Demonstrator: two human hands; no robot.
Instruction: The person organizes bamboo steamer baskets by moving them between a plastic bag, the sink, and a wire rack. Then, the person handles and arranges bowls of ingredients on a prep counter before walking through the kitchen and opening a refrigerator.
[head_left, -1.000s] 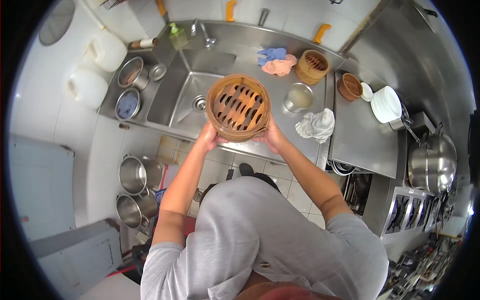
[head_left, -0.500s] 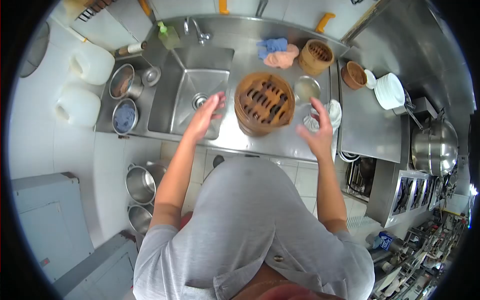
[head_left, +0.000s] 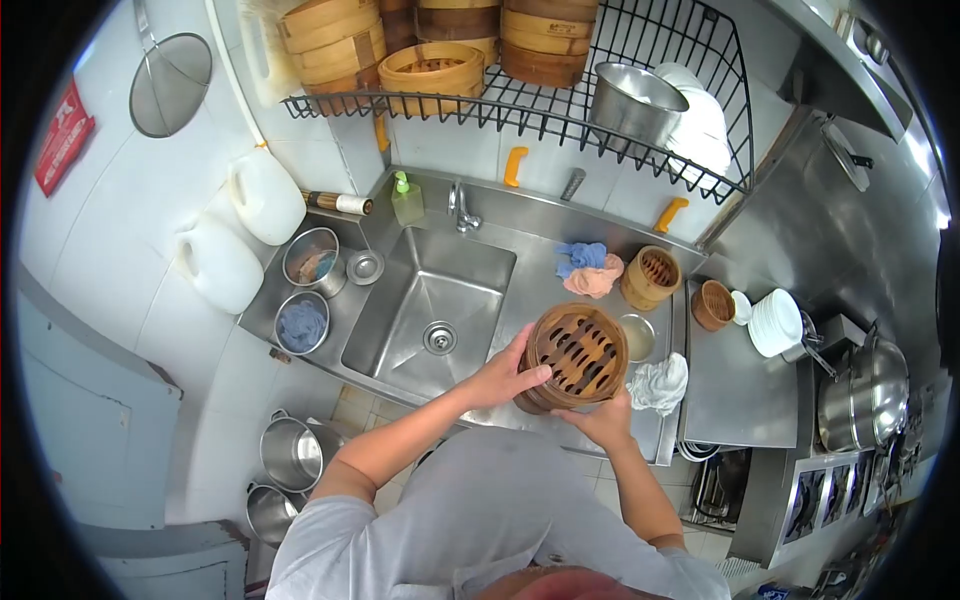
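Note:
A round bamboo steamer stack with slatted openings on top is between my hands at the counter's front, right of the sink. My left hand wraps its left side, thumb near the upper rim. Around its lower right front closes my right hand, with some fingers hidden behind the wall. Whether the stack's base touches the counter I cannot tell. Just behind it sits a small round metal bowl. A white cloth lies to the right of my right hand.
Blue and peach cloths lie at the back beside a smaller steamer. Above hangs a black wire shelf bearing more steamers. Metal pots stand left of the sink; stacked white plates are at right.
Both hands have moved from open, on either side of the steamer stack, to gripping it. My view has tilted up, bringing the wire shelf into sight.

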